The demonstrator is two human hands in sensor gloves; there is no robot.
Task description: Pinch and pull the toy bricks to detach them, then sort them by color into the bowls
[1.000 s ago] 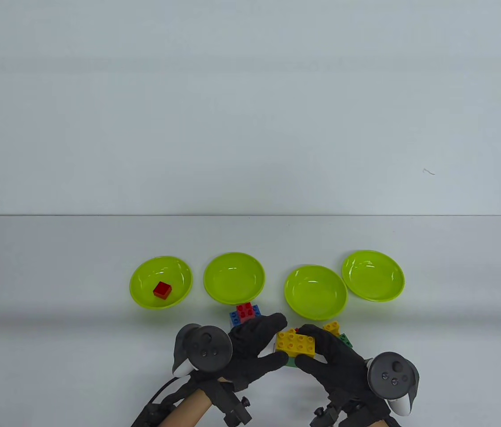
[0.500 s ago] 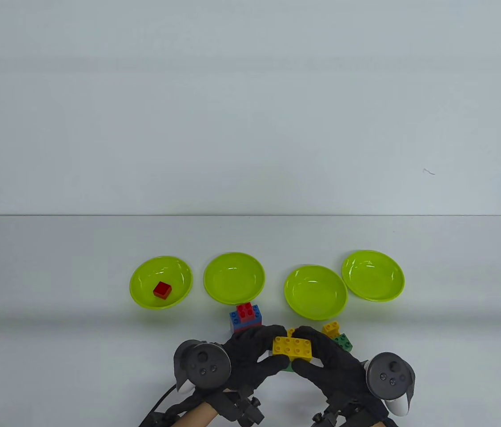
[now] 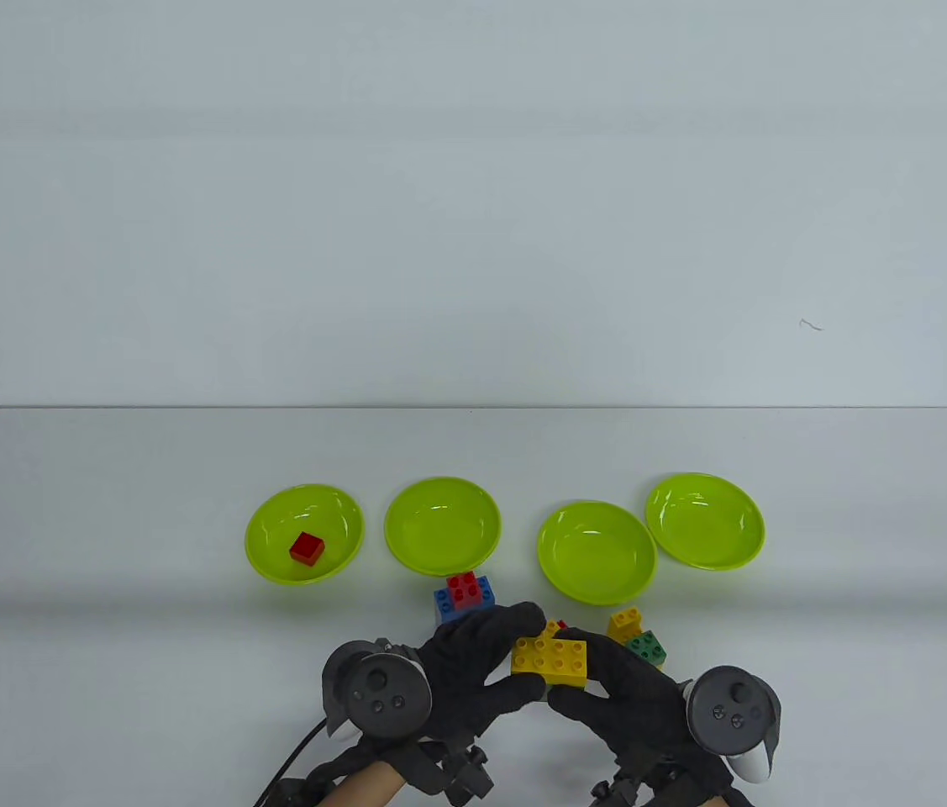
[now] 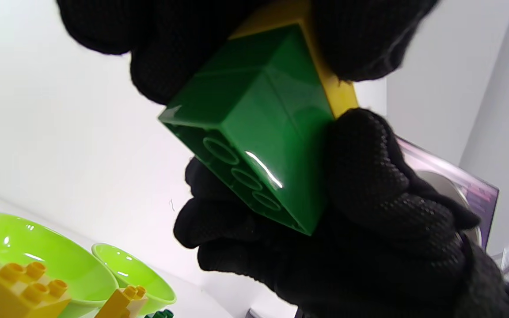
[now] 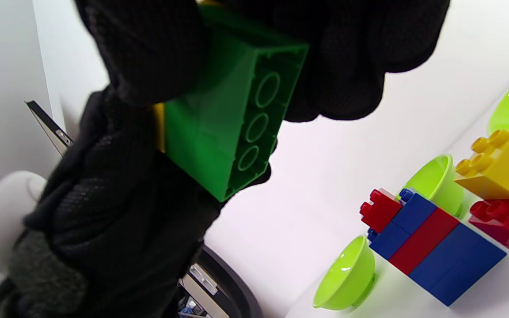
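— Well, what do the hands hold?

— Both black-gloved hands grip one stack above the pale table (image 3: pixel 103 504): a yellow plastic eight-stud brick (image 3: pixel 550 658) seated on a green plastic brick (image 4: pixel 259 132). The left hand (image 3: pixel 473 664) curls round its left end, the right hand (image 3: pixel 616 685) pinches its right end.

— Any writing?

— None legible; the studs are too small to read.

— What is hidden?

— Gloves cover most of the green brick from above. A small red cube (image 3: pixel 307 547) sits in the leftmost lime-green plastic bowl (image 3: pixel 271 521). A blue-and-red brick stack (image 3: pixel 465 593) stands behind the left fingers, partly cut off.
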